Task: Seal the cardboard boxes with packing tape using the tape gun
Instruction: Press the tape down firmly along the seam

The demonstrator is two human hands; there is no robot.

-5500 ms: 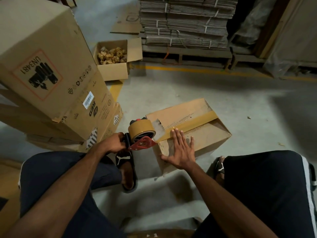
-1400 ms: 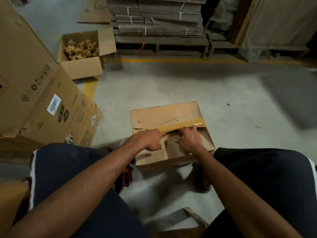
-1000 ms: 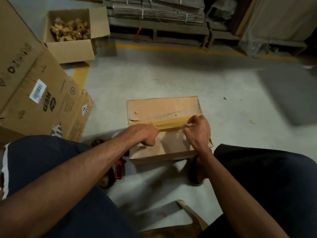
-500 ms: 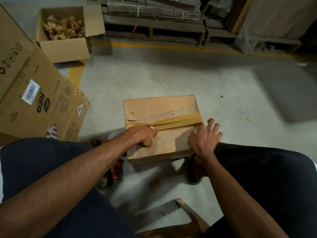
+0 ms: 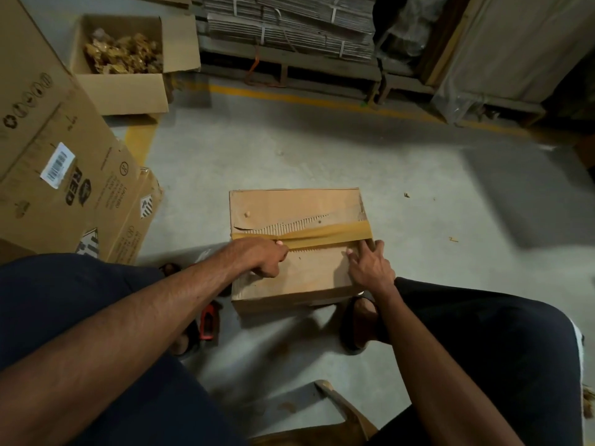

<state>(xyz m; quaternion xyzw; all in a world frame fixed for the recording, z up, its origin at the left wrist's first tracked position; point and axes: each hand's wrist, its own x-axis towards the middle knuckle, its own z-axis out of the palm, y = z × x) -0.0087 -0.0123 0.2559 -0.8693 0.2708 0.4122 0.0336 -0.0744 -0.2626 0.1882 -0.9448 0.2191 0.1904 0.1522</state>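
A: Status on the small box [image 5: 299, 278]?

B: Going left to right. Printed cartons [image 5: 64, 175] lean at far left, well apart from my work. Tape gun [image 5: 207, 320] lies on the floor near my left foot, just beside the box's left side, only its red body showing. It's parked close, I'd guess so I can grab it for the next strip.

A: Hands?

B: Left hand [image 5: 260, 255] is on the lid near its left edge, fingers curled under, knuckles pressing on the near edge of the tape strip [image 5: 322, 235]. Can't tell whether anything is pinched under there. Purpose, as I read it: rub the tape down onto the seam where the top paper is torn to bare corrugation.

A: Right?

B: Right hand [image 5: 370, 268] rests flat on the lid near its right edge, fingers straight and lightly spread, tips touching the strip's near edge. It bears down on the flap so the box won't slide while I press.

A: Strip coverage?

B: Runs left to right across the lid and reaches both edges. It looks wrinkled mid-span.
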